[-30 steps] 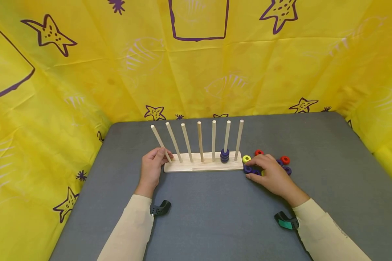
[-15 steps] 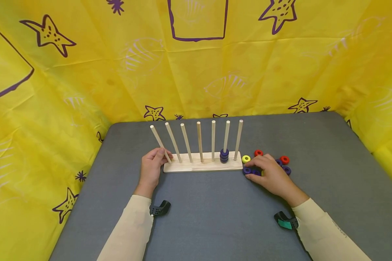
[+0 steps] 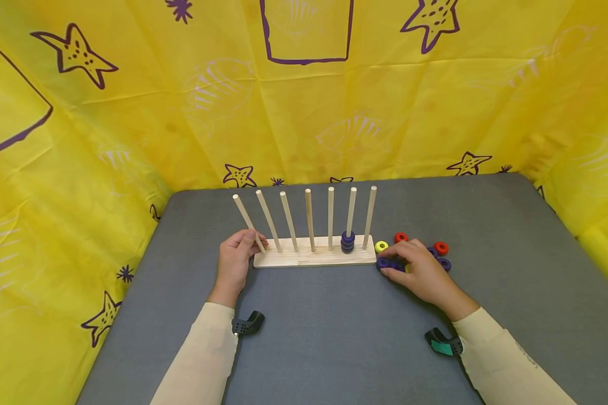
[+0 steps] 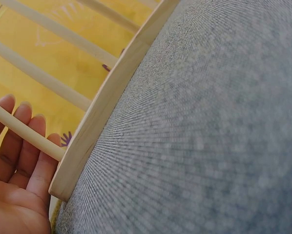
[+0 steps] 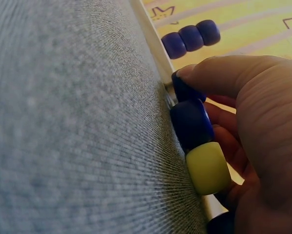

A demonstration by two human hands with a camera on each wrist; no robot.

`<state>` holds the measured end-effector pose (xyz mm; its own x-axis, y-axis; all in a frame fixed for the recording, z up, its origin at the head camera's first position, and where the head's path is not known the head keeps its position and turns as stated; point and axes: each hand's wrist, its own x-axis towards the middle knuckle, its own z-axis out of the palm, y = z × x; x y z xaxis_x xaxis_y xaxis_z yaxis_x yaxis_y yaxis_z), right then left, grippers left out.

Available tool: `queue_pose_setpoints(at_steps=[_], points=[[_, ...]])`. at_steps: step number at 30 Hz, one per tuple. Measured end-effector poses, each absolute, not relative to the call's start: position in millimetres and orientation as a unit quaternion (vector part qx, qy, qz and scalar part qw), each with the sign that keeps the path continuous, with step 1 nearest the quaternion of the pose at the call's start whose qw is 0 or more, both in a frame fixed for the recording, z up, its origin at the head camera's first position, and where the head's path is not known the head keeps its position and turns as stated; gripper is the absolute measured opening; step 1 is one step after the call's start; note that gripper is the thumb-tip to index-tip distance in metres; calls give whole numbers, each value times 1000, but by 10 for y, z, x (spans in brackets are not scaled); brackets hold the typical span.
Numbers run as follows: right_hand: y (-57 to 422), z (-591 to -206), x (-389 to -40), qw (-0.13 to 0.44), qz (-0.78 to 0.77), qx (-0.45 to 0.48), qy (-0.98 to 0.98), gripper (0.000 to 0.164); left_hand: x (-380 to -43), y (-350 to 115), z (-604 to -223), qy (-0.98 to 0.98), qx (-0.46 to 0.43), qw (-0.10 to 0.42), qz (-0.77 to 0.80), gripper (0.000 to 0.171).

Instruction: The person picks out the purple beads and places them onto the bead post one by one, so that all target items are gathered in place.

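A pale wooden peg board (image 3: pixel 314 257) with a row of upright pegs stands on the grey table. Three dark blue beads (image 3: pixel 348 242) are stacked on its second peg from the right. At the left end, my left hand (image 3: pixel 235 260) holds the outermost peg (image 4: pixel 26 130), with fingers behind it. My right hand (image 3: pixel 420 267) is just off the right end, thumb and fingers pinching a blue bead (image 5: pixel 186 89) on the table. Beside that lie another blue bead (image 5: pixel 191 123) and a yellow bead (image 5: pixel 208 168). The palm hides part of the bead group.
Around the right hand lie a yellow bead (image 3: pixel 381 246), a red bead (image 3: pixel 401 237), another red bead (image 3: pixel 441 248) and a blue bead (image 3: pixel 444 264). Yellow patterned cloth (image 3: pixel 304 124) hangs behind and beside the grey table (image 3: pixel 324 337).
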<state>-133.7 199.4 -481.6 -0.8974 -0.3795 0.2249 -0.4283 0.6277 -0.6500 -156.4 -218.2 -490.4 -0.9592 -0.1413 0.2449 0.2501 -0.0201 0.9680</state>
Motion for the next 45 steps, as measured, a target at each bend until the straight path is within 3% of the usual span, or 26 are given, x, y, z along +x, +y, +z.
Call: queue_pose_setpoints(at_steps=[37, 45], points=[[1982, -4770, -1291, 133, 415, 245, -866, 35, -1561, -2182, -4893, -688, -38, 135, -712, 38], [1963, -4733, -1283, 128, 427, 237, -863, 35, -1556, -2181, -4884, -687, -38, 135, -713, 38]])
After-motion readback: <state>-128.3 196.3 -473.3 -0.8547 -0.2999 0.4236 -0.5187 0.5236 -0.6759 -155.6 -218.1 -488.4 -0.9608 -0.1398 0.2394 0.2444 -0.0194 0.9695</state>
